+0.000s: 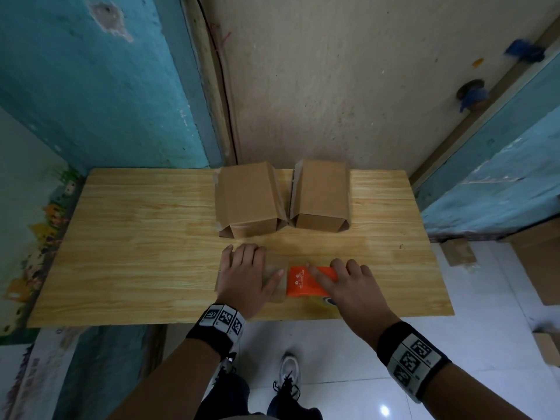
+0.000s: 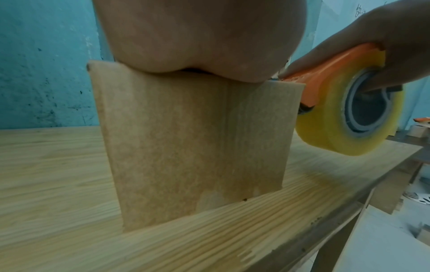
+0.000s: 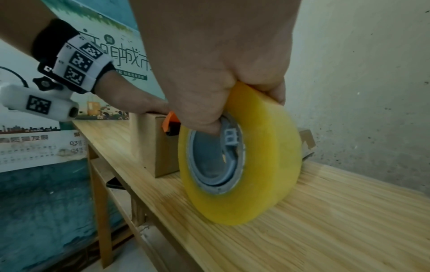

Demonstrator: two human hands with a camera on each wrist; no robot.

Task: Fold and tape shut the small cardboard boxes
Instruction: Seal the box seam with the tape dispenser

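Observation:
A small brown cardboard box (image 2: 190, 147) stands near the front edge of the wooden table (image 1: 136, 237). My left hand (image 1: 245, 274) lies flat on its top, fingers straight, pressing it down. My right hand (image 1: 348, 286) grips an orange tape dispenser (image 1: 306, 281) with a yellowish clear tape roll (image 3: 244, 152); the thumb goes through the roll's grey core. The dispenser's orange head (image 2: 325, 73) meets the box's upper right edge. In the head view the box (image 1: 274, 281) is mostly hidden under my left hand.
Two folded cardboard boxes (image 1: 247, 201) (image 1: 321, 198) with tape on their sides stand at the back of the table against the wall. More cardboard (image 1: 536, 259) lies on the floor to the right. My shoe (image 1: 289, 374) shows below the table's front edge.

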